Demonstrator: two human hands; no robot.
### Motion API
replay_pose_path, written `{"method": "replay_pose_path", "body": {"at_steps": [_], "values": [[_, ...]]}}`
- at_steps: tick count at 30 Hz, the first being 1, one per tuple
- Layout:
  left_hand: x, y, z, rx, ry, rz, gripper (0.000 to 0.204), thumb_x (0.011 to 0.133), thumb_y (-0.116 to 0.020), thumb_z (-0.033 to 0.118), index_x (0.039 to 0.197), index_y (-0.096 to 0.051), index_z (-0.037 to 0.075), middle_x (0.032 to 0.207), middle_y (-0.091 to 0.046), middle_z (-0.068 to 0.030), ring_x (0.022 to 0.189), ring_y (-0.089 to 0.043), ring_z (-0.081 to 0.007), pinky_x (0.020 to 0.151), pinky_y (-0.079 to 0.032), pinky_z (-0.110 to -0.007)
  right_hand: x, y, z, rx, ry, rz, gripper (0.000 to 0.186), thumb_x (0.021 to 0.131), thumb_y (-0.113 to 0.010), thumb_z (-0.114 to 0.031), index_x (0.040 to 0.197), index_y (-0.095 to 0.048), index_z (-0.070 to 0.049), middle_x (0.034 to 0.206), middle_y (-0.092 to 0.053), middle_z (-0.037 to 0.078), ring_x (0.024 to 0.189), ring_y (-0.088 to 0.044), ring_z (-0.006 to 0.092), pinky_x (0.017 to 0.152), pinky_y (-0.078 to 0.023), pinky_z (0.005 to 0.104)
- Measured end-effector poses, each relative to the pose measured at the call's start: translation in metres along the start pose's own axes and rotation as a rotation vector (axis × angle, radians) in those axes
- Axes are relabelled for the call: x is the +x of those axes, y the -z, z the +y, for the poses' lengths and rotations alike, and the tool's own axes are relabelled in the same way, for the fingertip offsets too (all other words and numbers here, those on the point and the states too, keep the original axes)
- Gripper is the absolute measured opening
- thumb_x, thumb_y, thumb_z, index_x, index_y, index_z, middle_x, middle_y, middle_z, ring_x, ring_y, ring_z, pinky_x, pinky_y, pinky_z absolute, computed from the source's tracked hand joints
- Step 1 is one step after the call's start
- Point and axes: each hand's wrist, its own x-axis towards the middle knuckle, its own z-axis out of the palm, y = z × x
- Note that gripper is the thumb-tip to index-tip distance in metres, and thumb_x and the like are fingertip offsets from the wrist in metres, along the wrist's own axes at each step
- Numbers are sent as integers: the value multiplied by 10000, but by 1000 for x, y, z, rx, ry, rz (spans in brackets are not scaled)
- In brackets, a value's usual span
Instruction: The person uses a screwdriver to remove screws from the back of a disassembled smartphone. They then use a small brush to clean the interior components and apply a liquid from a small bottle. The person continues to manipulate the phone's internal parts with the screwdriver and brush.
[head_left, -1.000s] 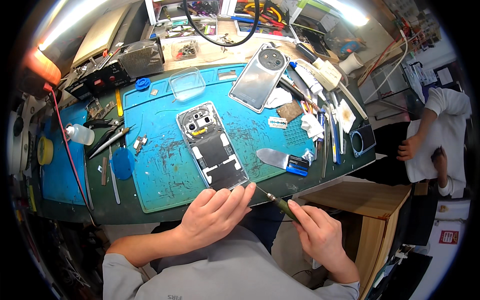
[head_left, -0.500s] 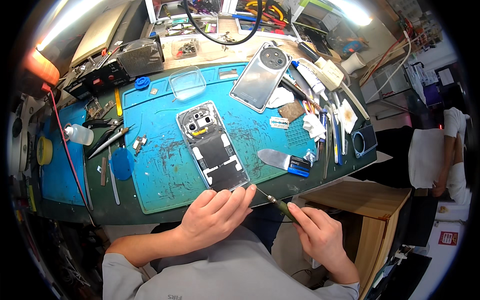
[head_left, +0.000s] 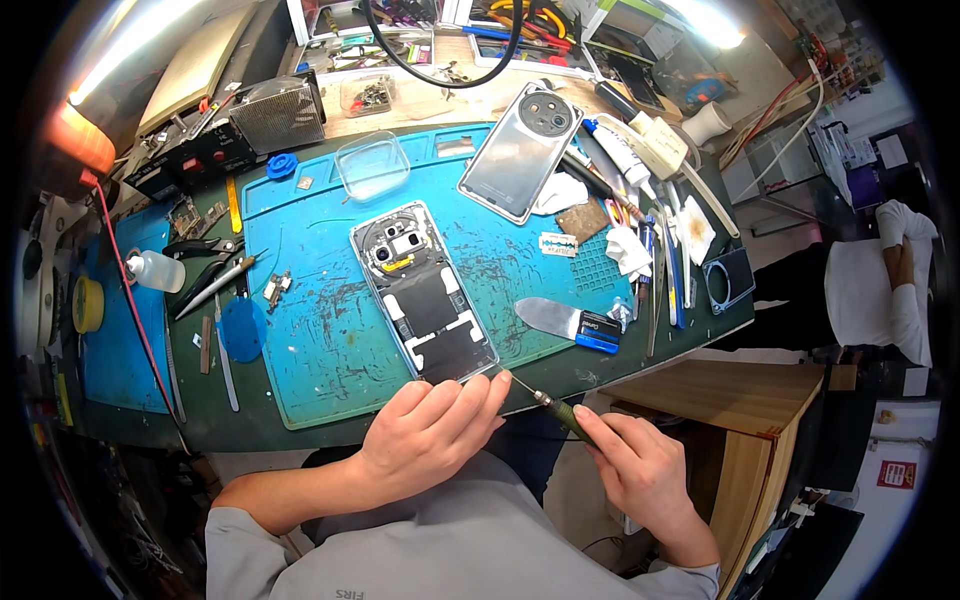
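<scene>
An opened phone (head_left: pixel 438 305) lies tilted on the blue mat, its inner side up with camera modules and a dark panel showing. My left hand (head_left: pixel 432 430) is closed at the phone's lower end, fingers curled over its edge; the thumb is hidden. My right hand (head_left: pixel 640 465) grips a thin-tipped tool with a green handle (head_left: pixel 566 414). Its slim metal tip reaches the phone's lower right corner, beside my left fingertips. A wide flat blade with a blue and black grip (head_left: pixel 598 331) lies right of the phone.
Beyond the phone are a clear plastic box (head_left: pixel 373 166) and a phone back cover (head_left: pixel 522 152). Tweezers, pens and a tube (head_left: pixel 622 157) crowd the right. Pliers (head_left: pixel 200 247) and a bottle (head_left: pixel 156 270) stand left. Another person (head_left: pixel 872 290) is at far right.
My hands, the tool and the phone keep nearly the same places. The view has shifted slightly. At far right the other person's arms have moved.
</scene>
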Motion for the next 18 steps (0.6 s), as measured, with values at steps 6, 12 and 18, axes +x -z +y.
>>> {"method": "replay_pose_path", "body": {"at_steps": [6, 12, 18], "values": [[1, 0, 0, -13, 12, 16, 476, 912, -780, 257, 1329, -718, 39, 1114, -621, 0, 847, -543, -110, 690, -397, -278, 1, 1, 0, -6, 8, -8, 733, 748, -756, 21, 1449, -704, -184, 1018, -685, 20, 720, -614, 177, 585, -524, 313], [3, -2, 4, -14, 38, 16, 488, 868, -804, 251, 1310, -735, 55, 1089, -638, -6, 813, -558, -136, 697, -407, -305, 1, 2, 1, -11, 18, -8, 741, 739, -755, 20, 1450, -705, -184, 1023, -688, 23, 716, -611, 175, 582, -525, 310], [3, -3, 4, -16, 47, 20, 498, 842, -813, 252, 1296, -743, 61, 1072, -651, -8, 798, -571, -153, 700, -418, -319, 1, 3, 3, -5, 22, -9, 741, 738, -756, 24, 1449, -705, -179, 1021, -690, 26, 714, -610, 174, 579, -527, 307]]}}
